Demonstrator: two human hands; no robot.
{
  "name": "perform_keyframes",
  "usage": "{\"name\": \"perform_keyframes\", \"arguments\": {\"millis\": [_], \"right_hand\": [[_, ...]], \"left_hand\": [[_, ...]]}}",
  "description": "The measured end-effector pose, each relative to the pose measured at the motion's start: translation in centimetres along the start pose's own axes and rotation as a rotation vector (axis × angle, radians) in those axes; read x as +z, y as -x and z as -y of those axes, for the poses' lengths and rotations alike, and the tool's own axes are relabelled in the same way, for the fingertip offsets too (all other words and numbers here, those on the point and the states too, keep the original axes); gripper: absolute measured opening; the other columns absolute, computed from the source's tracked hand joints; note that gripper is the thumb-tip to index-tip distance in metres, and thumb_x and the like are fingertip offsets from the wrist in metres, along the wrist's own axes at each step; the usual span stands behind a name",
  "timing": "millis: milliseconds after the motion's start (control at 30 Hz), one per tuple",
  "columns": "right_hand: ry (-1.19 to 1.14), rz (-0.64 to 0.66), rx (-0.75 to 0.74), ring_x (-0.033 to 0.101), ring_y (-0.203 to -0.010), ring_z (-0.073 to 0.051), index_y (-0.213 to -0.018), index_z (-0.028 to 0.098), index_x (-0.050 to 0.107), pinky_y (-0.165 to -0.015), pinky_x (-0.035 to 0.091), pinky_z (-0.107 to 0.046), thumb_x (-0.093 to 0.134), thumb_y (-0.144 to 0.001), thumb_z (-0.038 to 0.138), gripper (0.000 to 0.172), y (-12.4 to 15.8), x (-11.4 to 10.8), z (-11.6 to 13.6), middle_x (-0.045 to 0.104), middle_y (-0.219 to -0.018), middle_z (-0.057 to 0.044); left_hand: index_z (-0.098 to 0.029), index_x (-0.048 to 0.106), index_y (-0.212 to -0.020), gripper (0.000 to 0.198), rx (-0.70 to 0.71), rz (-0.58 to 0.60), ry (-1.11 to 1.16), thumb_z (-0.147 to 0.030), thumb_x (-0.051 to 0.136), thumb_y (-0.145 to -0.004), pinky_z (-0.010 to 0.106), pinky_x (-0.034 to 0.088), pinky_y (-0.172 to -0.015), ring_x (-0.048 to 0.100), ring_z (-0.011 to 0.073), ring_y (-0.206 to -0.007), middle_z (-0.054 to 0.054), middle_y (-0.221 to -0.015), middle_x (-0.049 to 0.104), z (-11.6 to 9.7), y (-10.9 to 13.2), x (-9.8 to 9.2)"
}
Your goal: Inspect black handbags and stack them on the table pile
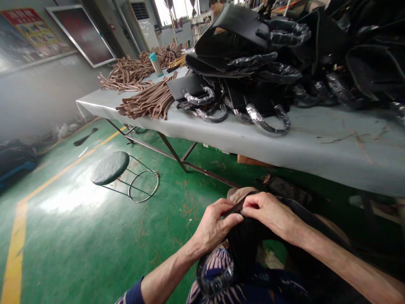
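Observation:
A black handbag (245,245) lies across my lap, its curved handle (218,285) wrapped in clear plastic and hanging toward me. My left hand (218,219) grips the bag's dark edge between thumb and fingers. Close beside it, my right hand (268,211) pinches the same edge with thumb and forefinger. Whether a small piece sits in that pinch is hidden by the fingers. The bag's far side runs under my right forearm and is hard to make out in the dark.
Ahead stands a long grey-covered table (316,147) piled with black bags (234,38). Bundles of brown straps (152,101) and a teal-capped bottle (155,64) are on its left part. A round stool (110,167) stands on the green floor, which has scattered thread scraps.

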State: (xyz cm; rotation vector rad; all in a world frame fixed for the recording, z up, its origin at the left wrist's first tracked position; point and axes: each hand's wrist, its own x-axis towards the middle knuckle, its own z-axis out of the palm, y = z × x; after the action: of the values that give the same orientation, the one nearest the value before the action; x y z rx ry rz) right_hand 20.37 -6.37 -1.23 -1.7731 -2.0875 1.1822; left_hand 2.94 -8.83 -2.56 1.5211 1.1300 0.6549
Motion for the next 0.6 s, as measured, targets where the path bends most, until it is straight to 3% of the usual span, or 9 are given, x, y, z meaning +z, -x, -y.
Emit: {"name": "perform_keyframes", "arguments": {"millis": [133, 300, 433, 600], "right_hand": [[-0.018, 0.019, 0.066, 0.046, -0.053, -0.011, -0.055, 0.019, 0.055, -0.046, 0.024, -0.023, 0.051, -0.07, 0.034, 0.021, 0.1, -0.3, 0.3, 0.052, -0.054, 0.004], [-0.057, 0.024, 0.067, 0.048, -0.055, -0.012, -0.056, 0.02, 0.055, -0.047, 0.026, -0.023, 0.053, -0.07, 0.035, 0.021, 0.2, -0.3, 0.1, 0.053, -0.054, 0.004], [-0.038, 0.013, 0.081, 0.049, -0.056, -0.012, -0.055, 0.02, 0.056, -0.048, 0.026, -0.024, 0.054, -0.069, 0.033, 0.019, 0.3, -0.3, 0.0, 0.054, -0.054, 0.004], [-0.045, 0.016, 0.086, 0.05, -0.056, -0.013, -0.056, 0.021, 0.058, -0.048, 0.028, -0.024, 0.055, -0.068, 0.034, 0.018, 0.0, -0.2, -0.1, 0.056, -0.055, 0.004]], "left_hand": [[-0.012, 0.062, -0.086, 0.038, -0.053, 0.017, 0.037, -0.038, 0.034, -0.09, 0.025, 0.037, -0.075, 0.049, 0.0151, -0.08, 0.004, -0.084, 0.057, -0.5, 0.2, -0.3], [-0.011, 0.062, -0.083, 0.028, -0.136, 0.115, 0.182, -0.033, 0.045, -0.083, 0.027, 0.036, -0.078, 0.051, 0.0182, -0.086, 0.004, -0.088, 0.059, 0.1, -0.2, -0.7], [-0.009, 0.062, -0.074, 0.023, -0.235, 0.132, 0.386, -0.028, 0.05, -0.074, 0.03, 0.036, -0.079, 0.052, 0.0187, -0.081, 0.003, -0.075, 0.057, 1.0, -1.0, -0.8], [-0.009, 0.062, -0.065, 0.018, -0.238, 0.144, 0.401, -0.022, 0.049, -0.069, 0.029, 0.036, -0.079, 0.051, 0.0176, -0.079, 0.003, -0.073, 0.057, 0.7, -1.3, -0.8]]}}
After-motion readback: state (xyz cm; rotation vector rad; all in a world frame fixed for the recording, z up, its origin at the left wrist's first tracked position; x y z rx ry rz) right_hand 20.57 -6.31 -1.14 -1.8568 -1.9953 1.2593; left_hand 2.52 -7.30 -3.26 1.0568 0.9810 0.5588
